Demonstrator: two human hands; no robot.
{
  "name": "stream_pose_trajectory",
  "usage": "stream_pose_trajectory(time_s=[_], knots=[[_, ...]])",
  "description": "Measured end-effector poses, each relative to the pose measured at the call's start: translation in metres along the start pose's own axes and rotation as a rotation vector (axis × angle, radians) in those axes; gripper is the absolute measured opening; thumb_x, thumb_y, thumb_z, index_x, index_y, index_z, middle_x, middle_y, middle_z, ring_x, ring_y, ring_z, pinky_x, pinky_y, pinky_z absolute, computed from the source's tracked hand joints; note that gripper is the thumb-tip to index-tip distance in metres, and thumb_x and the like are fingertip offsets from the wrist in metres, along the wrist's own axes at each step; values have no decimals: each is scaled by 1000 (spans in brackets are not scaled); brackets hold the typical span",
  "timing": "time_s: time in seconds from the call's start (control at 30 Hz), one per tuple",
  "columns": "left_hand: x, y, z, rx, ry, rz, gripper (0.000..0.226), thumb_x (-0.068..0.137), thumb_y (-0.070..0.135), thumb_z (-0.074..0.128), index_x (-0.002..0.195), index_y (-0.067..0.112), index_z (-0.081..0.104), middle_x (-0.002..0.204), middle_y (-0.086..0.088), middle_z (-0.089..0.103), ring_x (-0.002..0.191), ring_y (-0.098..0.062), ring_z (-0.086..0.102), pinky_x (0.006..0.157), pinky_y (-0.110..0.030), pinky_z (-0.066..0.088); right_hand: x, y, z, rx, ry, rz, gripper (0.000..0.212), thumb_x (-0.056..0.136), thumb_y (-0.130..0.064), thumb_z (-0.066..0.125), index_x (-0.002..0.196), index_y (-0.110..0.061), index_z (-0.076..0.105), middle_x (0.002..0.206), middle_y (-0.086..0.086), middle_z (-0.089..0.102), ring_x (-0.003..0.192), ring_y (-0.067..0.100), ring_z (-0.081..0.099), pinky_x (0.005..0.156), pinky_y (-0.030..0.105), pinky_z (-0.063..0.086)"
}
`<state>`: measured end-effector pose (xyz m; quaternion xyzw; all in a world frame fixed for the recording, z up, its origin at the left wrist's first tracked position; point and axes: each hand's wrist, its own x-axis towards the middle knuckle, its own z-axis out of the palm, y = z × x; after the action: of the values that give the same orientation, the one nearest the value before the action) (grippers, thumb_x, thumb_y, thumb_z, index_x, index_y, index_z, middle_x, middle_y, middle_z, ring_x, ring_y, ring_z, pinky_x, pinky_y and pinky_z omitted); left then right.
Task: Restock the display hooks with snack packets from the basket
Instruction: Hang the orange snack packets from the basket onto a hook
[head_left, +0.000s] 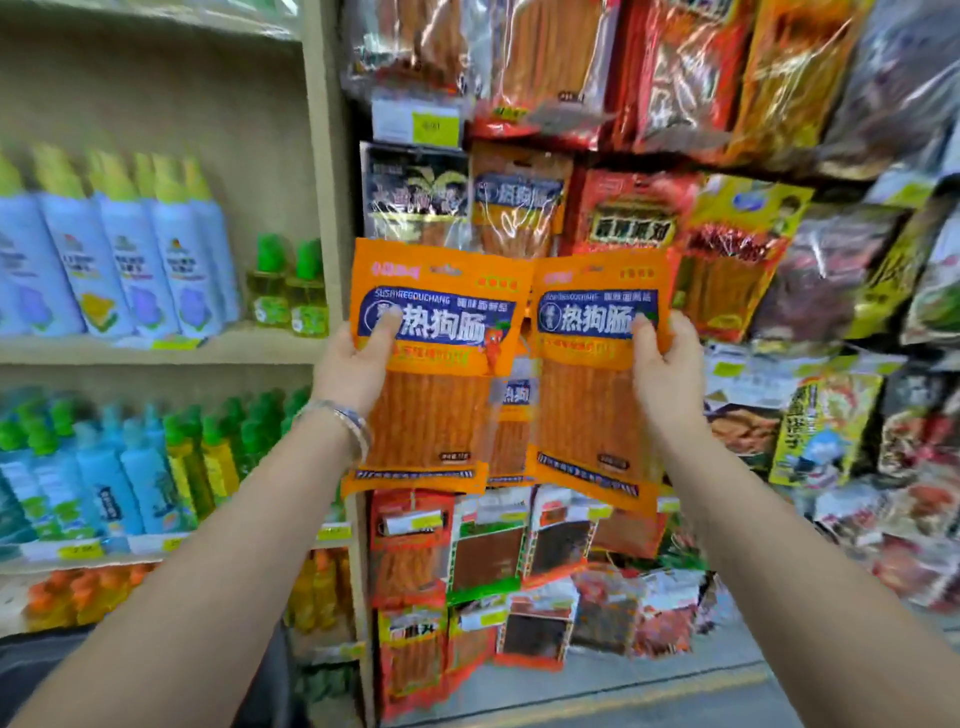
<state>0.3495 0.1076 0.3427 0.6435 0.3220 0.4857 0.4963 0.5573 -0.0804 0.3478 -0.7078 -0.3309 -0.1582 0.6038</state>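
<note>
I hold two orange snack packets with blue labels up in front of the hook display. My left hand (358, 364) grips the left packet (431, 410) by its left edge, thumb on the blue label. My right hand (662, 364) grips the right packet (587, 415) by its right edge, thumb on the label. A third matching packet (511, 415) shows in the gap between them. A packet of the same kind (517, 202) hangs on the display just above. The basket is out of view.
Hanging snack packets (737, 249) fill the display from top to floor and out to the right. A beige shelf post (324, 156) divides it from shelves of blue spray bottles (130, 249) and green-capped bottles (285, 286) on the left. Yellow price tags (436, 127) sit between rows.
</note>
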Motion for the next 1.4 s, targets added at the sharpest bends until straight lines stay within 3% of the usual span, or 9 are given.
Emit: stream_pose_trajectory(time_s=[0.07, 0.17, 0.27, 0.37, 0.47, 0.63, 1.03, 1.2, 1.4], knots=[[19, 9, 9, -40, 17, 39, 21, 86, 48, 60, 82, 28, 60, 77, 16, 62, 60, 9, 59, 50, -8, 44, 27, -8, 5, 55, 38, -7, 37, 99, -36, 43, 124, -10, 54, 114, -8, 56, 103, 2, 50, 83, 14, 36], [47, 16, 20, -29, 57, 142, 15, 87, 39, 62, 75, 30, 59, 80, 10, 65, 83, -15, 66, 76, -31, 53, 64, -16, 17, 168, 58, 7, 28, 100, -36, 42, 110, -16, 58, 90, -14, 56, 87, -2, 54, 78, 18, 38], [74, 20, 28, -63, 68, 167, 12, 87, 37, 61, 78, 29, 61, 83, 7, 68, 87, -23, 67, 81, -42, 53, 97, -21, 35, 236, 70, -3, 22, 99, -32, 43, 98, -17, 60, 80, -21, 52, 72, -21, 52, 70, 8, 39], [97, 26, 36, -80, 71, 161, 13, 86, 40, 61, 79, 30, 62, 83, 8, 69, 84, -20, 68, 80, -42, 54, 122, -22, 54, 308, 6, 34, 22, 96, -35, 43, 83, -25, 56, 93, 5, 68, 92, 18, 65, 86, 47, 51], [114, 33, 46, -179, 58, 126, 10, 86, 36, 63, 81, 27, 64, 87, 1, 72, 84, -21, 69, 81, -45, 55, 143, -22, 69, 378, -35, 70, 20, 93, -39, 45, 87, -26, 60, 103, 5, 67, 99, 28, 63, 93, 55, 47], [132, 38, 60, -257, 6, 120, 10, 85, 37, 65, 87, 27, 65, 76, 10, 73, 72, -12, 71, 61, -29, 55, 173, -19, 89, 438, -63, 107, 21, 95, -37, 46, 83, -26, 61, 95, 0, 70, 94, 23, 66, 89, 45, 52], [148, 37, 81, -267, -19, 109, 11, 86, 39, 64, 90, 29, 62, 75, 12, 73, 68, -9, 71, 48, -20, 53, 197, 6, 117, 447, -131, 167, 26, 92, -32, 47, 68, -22, 43, 78, 5, 46, 73, 20, 45, 71, 34, 36], [151, 36, 88, -225, -14, 128, 11, 87, 40, 62, 86, 29, 62, 76, 14, 73, 69, -9, 71, 59, -26, 56, 206, 17, 118, 275, -62, 79, 29, 92, -33, 54, 84, -5, 54, 82, 7, 48, 74, 19, 44, 67, 32, 33], [154, 37, 102, -210, -58, 109, 14, 88, 41, 60, 94, 28, 61, 82, 7, 74, 76, -16, 72, 71, -37, 58, 204, 11, 118, 361, 39, 105, 28, 83, -32, 67, 93, -22, 43, 91, -2, 45, 80, 13, 47, 70, 16, 40]])
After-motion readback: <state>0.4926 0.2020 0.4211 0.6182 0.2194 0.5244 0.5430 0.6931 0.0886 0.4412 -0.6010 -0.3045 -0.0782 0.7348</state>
